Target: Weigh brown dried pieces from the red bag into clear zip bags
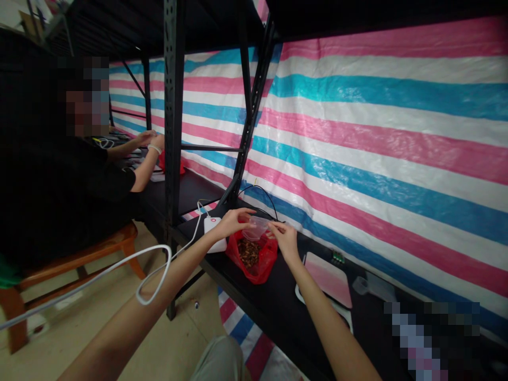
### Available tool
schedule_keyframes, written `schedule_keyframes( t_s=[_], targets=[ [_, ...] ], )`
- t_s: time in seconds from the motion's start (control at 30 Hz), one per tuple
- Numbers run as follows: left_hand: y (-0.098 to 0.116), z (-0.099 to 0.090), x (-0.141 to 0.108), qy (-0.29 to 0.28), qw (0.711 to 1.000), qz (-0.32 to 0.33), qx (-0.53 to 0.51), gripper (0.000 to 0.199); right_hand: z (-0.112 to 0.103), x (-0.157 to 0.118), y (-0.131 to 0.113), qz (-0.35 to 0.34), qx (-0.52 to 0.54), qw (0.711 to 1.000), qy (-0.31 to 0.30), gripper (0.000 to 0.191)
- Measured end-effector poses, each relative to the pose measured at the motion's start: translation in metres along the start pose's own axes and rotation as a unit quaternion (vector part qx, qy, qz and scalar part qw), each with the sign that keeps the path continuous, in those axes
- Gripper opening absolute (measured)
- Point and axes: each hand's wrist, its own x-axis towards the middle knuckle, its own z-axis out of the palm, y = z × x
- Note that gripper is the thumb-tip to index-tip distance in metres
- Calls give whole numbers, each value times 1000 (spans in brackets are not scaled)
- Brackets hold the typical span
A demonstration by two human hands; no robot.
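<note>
A clear plastic container (256, 228) hangs between my two hands, just above an open red plastic bag (257, 274). The bag stands on the black table and holds many small brown pieces (249, 253). My left hand (234, 222) grips the container's left side, thumb and fingers on its edge. On the right side, my right hand (282, 234) pinches the rim between thumb and fingertips. The container looks see-through, and whether anything lies in it cannot be made out.
A white power bank (214, 233) with a white cable sits left of the bag. Right of it lies a pinkish flat-topped device (327, 278), then a small clear cup (360, 286). A metal post (173, 116) rises at left, beside a seated person.
</note>
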Motion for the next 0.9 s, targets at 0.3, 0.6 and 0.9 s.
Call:
schedule_keyframes(
  t_s=[0.3,0.6,0.9],
  targets=[
    [-2,18,-3,-50,998,-25,-35,34,-10,1,-7,-74,-26,996,-38,37],
    [30,43,1,-120,990,-26,-76,25,-51,-7,-31,-39,17,999,11,21],
    [74,104,24,-131,972,16,-194,43,-87,-35,-36,-82,-108,987,81,24]
  ],
)
